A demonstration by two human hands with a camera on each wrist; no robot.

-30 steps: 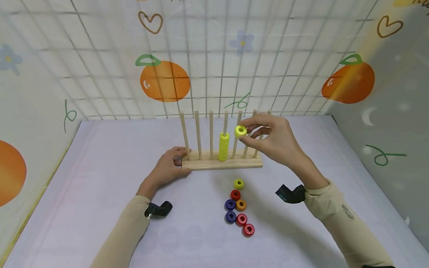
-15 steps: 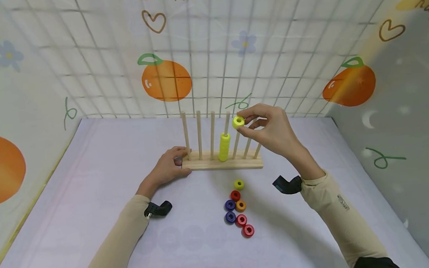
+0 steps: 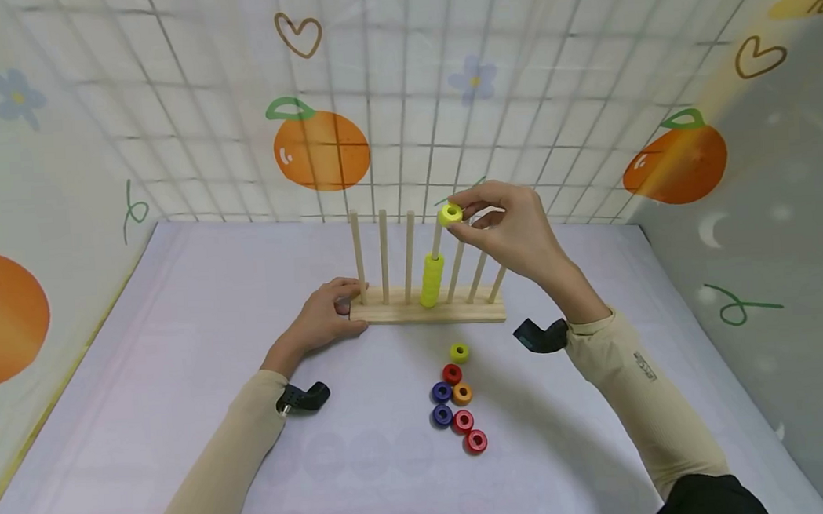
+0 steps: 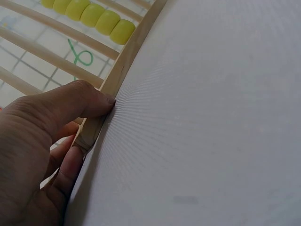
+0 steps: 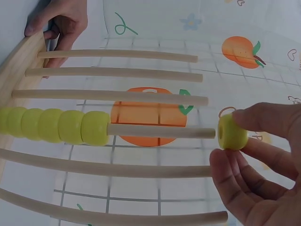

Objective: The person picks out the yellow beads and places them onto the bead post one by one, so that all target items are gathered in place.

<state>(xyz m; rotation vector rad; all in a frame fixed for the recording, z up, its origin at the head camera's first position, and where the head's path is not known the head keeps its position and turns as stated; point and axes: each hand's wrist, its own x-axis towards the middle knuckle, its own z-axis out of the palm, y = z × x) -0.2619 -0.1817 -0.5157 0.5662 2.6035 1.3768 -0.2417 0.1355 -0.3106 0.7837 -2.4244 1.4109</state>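
A wooden peg rack (image 3: 425, 312) with several upright dowels stands on the table, and its middle dowel carries a stack of yellow beads (image 3: 432, 280). My left hand (image 3: 322, 319) grips the rack's left end, thumb at the front of the base and fingers behind. Between thumb and fingers, my right hand (image 3: 512, 227) pinches another yellow bead (image 5: 233, 132). In the right wrist view this bead sits just off the tip of the stacked dowel (image 5: 162, 131), its hole facing the tip.
In front of the rack lie loose beads: a yellow bead (image 3: 459, 353), an orange bead (image 3: 462, 394), blue beads (image 3: 442, 416) and red beads (image 3: 475, 442). A printed curtain (image 3: 401, 92) with a grid behind it rises past the table's back edge.
My right hand has risen and moved left with the pinched yellow bead, from beside the middle dowel to its top. My left hand stays on the rack's end.
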